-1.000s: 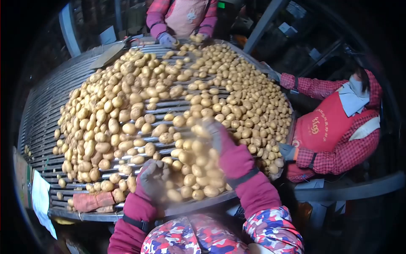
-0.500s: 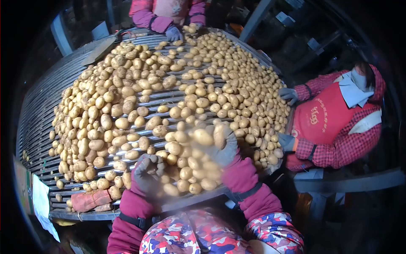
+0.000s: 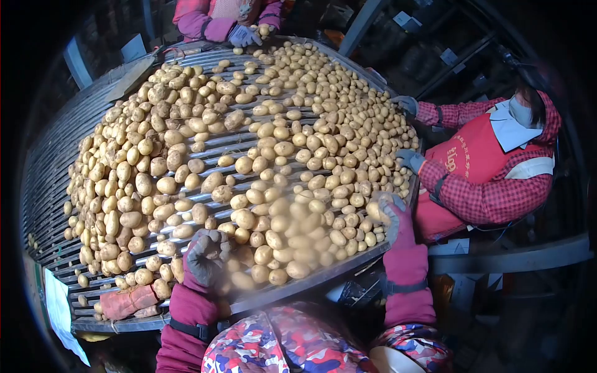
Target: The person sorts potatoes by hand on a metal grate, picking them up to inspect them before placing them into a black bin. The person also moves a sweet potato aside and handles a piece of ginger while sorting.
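Potatoes (image 3: 245,218) lie heaped on the slatted tabletop (image 3: 51,180), between and beyond both hands; at its near right edge the right hand (image 3: 395,217) grips a blurred potato (image 3: 375,209), while the left hand (image 3: 208,256) curls beside the pile, any hold unclear

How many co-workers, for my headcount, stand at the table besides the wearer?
2: a co-worker at the far edge of the table, and a person in a red apron at its right. More may be hidden in darkness.
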A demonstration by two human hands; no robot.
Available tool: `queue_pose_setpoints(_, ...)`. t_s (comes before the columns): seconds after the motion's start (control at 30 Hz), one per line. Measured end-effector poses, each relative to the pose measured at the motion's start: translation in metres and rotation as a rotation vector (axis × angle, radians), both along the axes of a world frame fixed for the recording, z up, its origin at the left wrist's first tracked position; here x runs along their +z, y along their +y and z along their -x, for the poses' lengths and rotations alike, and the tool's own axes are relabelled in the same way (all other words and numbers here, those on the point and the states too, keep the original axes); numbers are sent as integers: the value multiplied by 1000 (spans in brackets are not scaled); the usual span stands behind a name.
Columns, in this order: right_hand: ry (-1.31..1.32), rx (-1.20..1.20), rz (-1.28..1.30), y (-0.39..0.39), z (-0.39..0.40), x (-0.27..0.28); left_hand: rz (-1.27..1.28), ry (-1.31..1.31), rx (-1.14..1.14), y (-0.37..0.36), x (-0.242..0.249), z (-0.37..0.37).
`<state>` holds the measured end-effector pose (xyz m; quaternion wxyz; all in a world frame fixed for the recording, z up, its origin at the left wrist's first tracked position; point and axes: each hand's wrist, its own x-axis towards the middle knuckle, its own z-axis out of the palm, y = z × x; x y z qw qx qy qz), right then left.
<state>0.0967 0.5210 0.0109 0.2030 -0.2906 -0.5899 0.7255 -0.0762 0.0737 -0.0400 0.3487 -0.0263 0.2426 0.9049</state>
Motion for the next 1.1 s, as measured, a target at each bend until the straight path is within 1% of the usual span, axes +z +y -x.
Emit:
queue_pose_setpoints(0.07, -67, -28, -77, 20, 15, -4, 17, -16, 15, 1, 0, 0)
queue_pose_setpoints(0.1, -67, -33, -76, 24, 25, -13, 13, 5, -5, 0, -1, 1)
queue_pose_setpoints(0.17, -171, 36, -102, 21, 51, -34, 6, 31, -24, 0, 1, 1)
queue_pose_setpoints(0.23, -274, 219, -201, -1, 61, -27, 29, 35, -34, 2, 6, 2)
queue_pose_setpoints(0.3, -121, 399, -430, -29, 56, -42, 52, 50, -22, 0, -2, 2)
queue_pose_setpoints(0.37, -358, 478, -1086, -67, 45, -36, 7, 64, -43, -1, -2, 4)
queue_pose_setpoints(0.4, -480, 505, -1137, -90, 43, -12, 12, 66, -41, -1, -2, 4)
queue_pose_setpoints(0.43, -621, 582, -960, -107, 43, 15, 30, 54, -31, -1, -2, 3)
queue_pose_setpoints(0.5, -408, 621, -1124, -119, 32, -4, 55, 44, -14, -1, 0, 3)
queue_pose_setpoints(0.53, -402, 625, -1118, -124, 27, -11, 57, 55, -31, -2, 2, 3)
queue_pose_setpoints(0.6, -403, 568, -1346, -131, 21, -15, 58, 70, -60, -2, 4, 5)
queue_pose_setpoints(0.63, -403, 566, -1345, -130, 19, -16, 58, 71, -61, -1, 4, 5)
queue_pose_setpoints(0.7, -311, 511, -1364, -129, 16, -21, 71, 51, -58, -2, 5, 5)
queue_pose_setpoints(0.83, -384, 504, -1339, -128, 11, -30, 56, 47, -82, -4, 2, 7)
queue_pose_setpoints(0.9, -311, 384, -1414, -130, 5, -35, 69, 55, -82, -2, 2, 7)
queue_pose_setpoints(0.93, -314, 372, -1411, -132, -1, -38, 79, 62, -64, -1, 2, 6)
queue_pose_setpoints(1.0, -62, 226, -1091, -138, -19, -33, 119, 72, -13, 1, 3, 6)
queue_pose_setpoints(1.03, -90, 197, -1097, -145, -33, -32, 145, 76, 10, 4, 4, 3)
queue_pose_setpoints(1.07, 3, 84, -467, -158, -47, -25, 179, 154, 60, 8, 4, 2)
queue_pose_setpoints(1.1, 125, -61, 145, -168, -63, -18, 108, 197, -29, 6, -6, 8)
